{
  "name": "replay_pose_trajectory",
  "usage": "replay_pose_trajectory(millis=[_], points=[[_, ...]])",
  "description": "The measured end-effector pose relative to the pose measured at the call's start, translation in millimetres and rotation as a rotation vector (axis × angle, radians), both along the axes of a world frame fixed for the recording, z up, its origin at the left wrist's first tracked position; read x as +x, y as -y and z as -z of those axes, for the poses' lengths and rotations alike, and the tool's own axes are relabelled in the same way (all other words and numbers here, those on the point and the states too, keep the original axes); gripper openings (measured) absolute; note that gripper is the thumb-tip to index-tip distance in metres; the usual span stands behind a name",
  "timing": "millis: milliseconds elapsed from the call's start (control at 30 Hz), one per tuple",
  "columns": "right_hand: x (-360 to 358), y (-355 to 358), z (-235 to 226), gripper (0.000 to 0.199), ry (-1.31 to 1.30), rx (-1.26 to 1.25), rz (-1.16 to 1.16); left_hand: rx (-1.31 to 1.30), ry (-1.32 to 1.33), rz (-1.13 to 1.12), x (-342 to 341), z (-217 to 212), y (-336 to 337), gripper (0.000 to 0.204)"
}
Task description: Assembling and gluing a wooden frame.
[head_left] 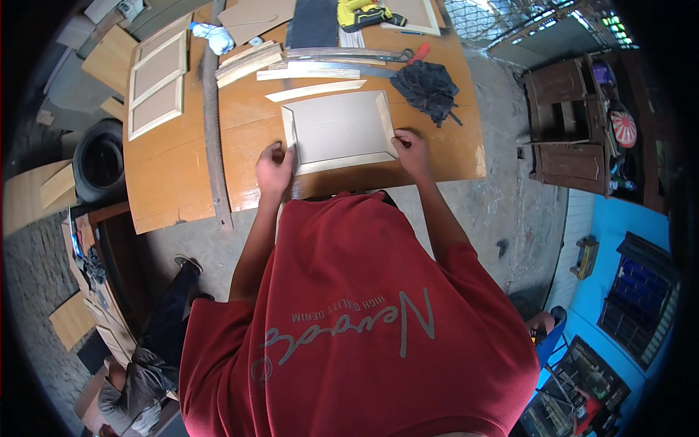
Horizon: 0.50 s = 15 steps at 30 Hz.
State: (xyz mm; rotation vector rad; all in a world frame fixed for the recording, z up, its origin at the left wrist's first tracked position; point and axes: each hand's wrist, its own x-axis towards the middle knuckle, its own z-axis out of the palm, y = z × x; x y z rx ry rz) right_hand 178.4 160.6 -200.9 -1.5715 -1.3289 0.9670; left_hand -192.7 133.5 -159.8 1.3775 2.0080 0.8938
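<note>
Framed panel (341, 130) is laid flat on table (244, 124), near front edge. Left side is met by left hand (275, 169), right side by right hand (412, 153). Single strip (316, 91) is placed just behind panel; strip pile (251, 63) is set farther back. Cloth (425, 89) is located behind and right of panel. Long bar (212, 124) is run front to back, left of panel; divided frame (157, 81) is put left of bar. Power tool (368, 16) is parked at far side, right of dark sheet (313, 23). Off table: tyre (85, 188) is stood left, cabinet (557, 86) is positioned right.
</note>
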Motion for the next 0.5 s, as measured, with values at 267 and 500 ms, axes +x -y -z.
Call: replay_pose_trajectory(millis=[267, 500], points=[[-38.8, -33.1, -59.8, 0.041, 0.567, -0.186, 0.052, -0.315, -0.245, 0.004, 7.8, -31.1, -60.5, 0.062], [-45.4, -40.4, -47.2, 0.036, 0.61, -0.272, 0.082, -0.5, -0.21, 0.095, 2.8, -32.6, -79.4, 0.047]])
